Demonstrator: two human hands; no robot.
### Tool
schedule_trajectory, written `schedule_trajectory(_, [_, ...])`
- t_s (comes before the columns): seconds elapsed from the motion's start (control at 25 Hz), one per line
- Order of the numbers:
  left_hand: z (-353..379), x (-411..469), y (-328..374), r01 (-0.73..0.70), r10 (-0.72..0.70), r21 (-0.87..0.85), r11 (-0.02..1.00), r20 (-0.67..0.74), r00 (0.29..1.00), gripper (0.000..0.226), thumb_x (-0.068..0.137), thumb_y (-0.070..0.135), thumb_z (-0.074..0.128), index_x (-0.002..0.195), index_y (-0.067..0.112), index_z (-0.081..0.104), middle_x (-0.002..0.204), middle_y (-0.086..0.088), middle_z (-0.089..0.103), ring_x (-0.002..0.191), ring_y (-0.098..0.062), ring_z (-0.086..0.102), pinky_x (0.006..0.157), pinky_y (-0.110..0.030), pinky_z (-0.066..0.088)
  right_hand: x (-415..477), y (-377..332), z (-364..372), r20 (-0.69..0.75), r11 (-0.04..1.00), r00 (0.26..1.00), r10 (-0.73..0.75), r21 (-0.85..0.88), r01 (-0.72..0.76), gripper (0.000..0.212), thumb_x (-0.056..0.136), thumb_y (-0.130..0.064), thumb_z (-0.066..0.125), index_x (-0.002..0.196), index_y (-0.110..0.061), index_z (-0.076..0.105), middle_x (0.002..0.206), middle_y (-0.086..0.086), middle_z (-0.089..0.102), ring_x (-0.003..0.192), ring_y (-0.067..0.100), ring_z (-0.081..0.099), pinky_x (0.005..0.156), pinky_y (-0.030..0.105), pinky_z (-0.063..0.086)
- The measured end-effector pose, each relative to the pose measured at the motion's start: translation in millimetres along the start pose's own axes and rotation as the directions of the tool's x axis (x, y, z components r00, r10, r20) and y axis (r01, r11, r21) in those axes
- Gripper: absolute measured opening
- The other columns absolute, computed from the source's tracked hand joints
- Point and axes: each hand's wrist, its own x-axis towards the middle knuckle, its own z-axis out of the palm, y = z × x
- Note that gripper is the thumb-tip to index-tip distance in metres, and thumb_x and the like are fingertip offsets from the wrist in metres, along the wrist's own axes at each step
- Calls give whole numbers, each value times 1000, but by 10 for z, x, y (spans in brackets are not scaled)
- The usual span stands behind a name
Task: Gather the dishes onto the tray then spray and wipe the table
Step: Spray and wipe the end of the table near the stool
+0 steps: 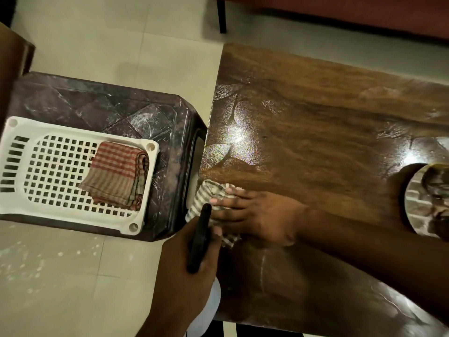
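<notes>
A glossy brown wooden table point(315, 113) fills the right side of the view, its surface shining with streaks and glare. To its left, just beside the table's edge, stands a dark purple-brown plastic stool point(97, 103) on a pale tiled floor point(97, 45). On the stool's top sits a white perforated plastic tray point(73, 215), and in the tray's right end lies a folded red-and-white checked cloth point(116, 173). At the far right edge of the table rests a round shiny steel plate point(427, 200), cut off by the frame and well apart from the tray. Your right arm reaches across the table from the right, and your right hand point(257, 215) lies flat with its fingers straight, pressing down on a crumpled grey-and-white striped cloth point(206, 193) at the table's left edge, close to the stool. Your left hand point(187, 268), just below it at the table's near corner, is curled around a spray bottle with a black trigger head point(200, 234); the black head pokes up between your fingers, and the pale bottle body shows beneath your hand.
</notes>
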Motion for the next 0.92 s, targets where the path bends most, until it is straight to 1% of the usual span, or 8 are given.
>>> schedule_trajectory(0.08, [-27,-54,-56,53,-53,-10,999,4,999,24,82,49,71,89,72,70,81,22,80,62,-8,73,70,-28,58,-110,229,-52,43,998,999,-22,-50,24,63,108,-39,43,169,-29,31,178,-2,24,167,23,12,134,51,12])
schedule_trajectory(0.2, [-58,-210,-141,54,-53,-14,998,81,995,8,84,55,70,90,60,73,82,15,80,65,-14,71,70,-45,59,-244,625,-181,-108,915,910,400,-3,-403,64,111,-46,31,172,-31,19,180,1,14,168,24,6,135,50,10])
schedule_trajectory(0.4, [-45,-446,-163,-40,-3,132,990,312,950,15,96,40,75,84,50,75,85,29,77,88,5,73,76,-9,48,-288,258,-81,-201,345,287,937,392,-853,67,108,-36,35,172,-27,18,181,5,13,168,28,4,135,52,8])
schedule_trajectory(0.48, [-32,-511,-247,-87,12,188,978,368,930,15,99,41,72,84,43,73,83,26,76,85,4,72,74,-6,46,-301,-183,116,-193,251,183,964,436,-864,67,107,-32,38,172,-24,20,181,6,13,168,30,4,135,51,8])
schedule_trajectory(0.64, [117,-747,-439,-96,-6,275,957,348,938,28,100,45,69,81,24,72,72,5,73,74,-13,67,68,-34,51,-885,-1334,700,-143,625,610,780,233,-745,63,112,-35,34,172,-25,20,181,3,13,168,27,3,135,51,10])
schedule_trajectory(0.72, [223,-891,-519,-127,29,296,947,314,949,32,97,48,68,86,19,73,74,-4,74,78,-21,65,72,-36,47,-1489,-1633,981,-120,731,722,681,151,-665,63,112,-35,38,172,-28,20,180,1,15,168,24,7,135,50,12])
schedule_trajectory(0.8, [279,-1034,-571,-137,32,292,947,338,941,24,96,44,71,77,30,68,61,3,65,65,-19,60,61,-28,39,-2003,-1833,1197,-139,568,551,823,207,-797,64,111,-35,39,171,-27,21,180,3,19,168,25,10,133,55,19])
schedule_trajectory(0.92, [338,-1340,-634,-154,30,287,945,395,918,47,100,31,73,57,41,57,49,11,51,48,-11,48,53,-18,34,-2098,-2083,1353,-92,-15,-71,993,503,-864,65,108,-36,35,170,-18,28,178,11,21,167,32,12,132,58,17])
